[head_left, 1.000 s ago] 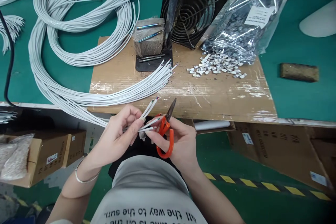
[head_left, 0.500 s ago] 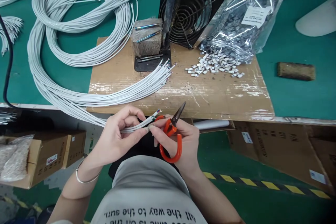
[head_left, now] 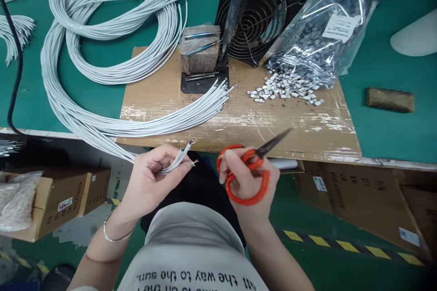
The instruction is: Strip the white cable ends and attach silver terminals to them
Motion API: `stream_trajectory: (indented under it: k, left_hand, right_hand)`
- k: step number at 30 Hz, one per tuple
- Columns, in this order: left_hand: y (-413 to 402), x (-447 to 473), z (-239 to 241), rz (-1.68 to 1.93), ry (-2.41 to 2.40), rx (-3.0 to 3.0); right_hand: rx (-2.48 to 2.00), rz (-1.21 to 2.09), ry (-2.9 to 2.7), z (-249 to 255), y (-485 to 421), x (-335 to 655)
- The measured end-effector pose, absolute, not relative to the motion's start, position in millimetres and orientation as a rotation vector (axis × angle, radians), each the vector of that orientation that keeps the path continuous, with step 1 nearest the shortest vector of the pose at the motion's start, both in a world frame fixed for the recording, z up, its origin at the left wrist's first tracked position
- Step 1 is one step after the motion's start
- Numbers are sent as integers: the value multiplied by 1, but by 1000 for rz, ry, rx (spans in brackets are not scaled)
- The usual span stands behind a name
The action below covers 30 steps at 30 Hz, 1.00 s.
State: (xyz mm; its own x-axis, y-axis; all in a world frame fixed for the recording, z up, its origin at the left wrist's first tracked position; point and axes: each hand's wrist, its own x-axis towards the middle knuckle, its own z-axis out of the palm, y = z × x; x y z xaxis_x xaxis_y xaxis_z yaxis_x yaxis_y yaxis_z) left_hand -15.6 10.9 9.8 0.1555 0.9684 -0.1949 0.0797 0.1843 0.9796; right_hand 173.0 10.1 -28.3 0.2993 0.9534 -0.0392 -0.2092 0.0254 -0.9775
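Observation:
My left hand (head_left: 157,175) is closed on a few white cables (head_left: 176,160) at the table's front edge. Their stripped ends, with thin coloured wires, stick out past my thumb and fingers. My right hand (head_left: 249,179) holds scissors (head_left: 246,196) with orange handles, apart from the cables. The dark blades point up and to the right, and look closed together. Behind my hands, a bundle of white cables (head_left: 164,125) lies on a cardboard sheet (head_left: 300,132), cut ends to the right.
Coiled white cables (head_left: 112,72) lie at the back left. A block (head_left: 200,54) with metal tips stands beside a soldering iron (head_left: 235,4) and a black fan (head_left: 252,22). Small white connectors (head_left: 287,86) spill from a clear bag (head_left: 317,45). A brown block (head_left: 389,100) lies right.
My right hand has moved right, away from the cables, with the scissors turned in its grip. My left hand keeps the cables, whose ends now point more upward and spread apart.

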Motion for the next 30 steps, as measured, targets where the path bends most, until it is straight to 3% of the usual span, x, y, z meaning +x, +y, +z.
stream_trajectory:
  k: [11,30]
  left_hand:
    - [9,-16,14,884,1234,1289]
    - [13,-7,19,934,1318,1376]
  right_hand:
    - [-1210,1085,-1604,-31,1,191]
    - [-1179,1126,-1743,-27,3,193]
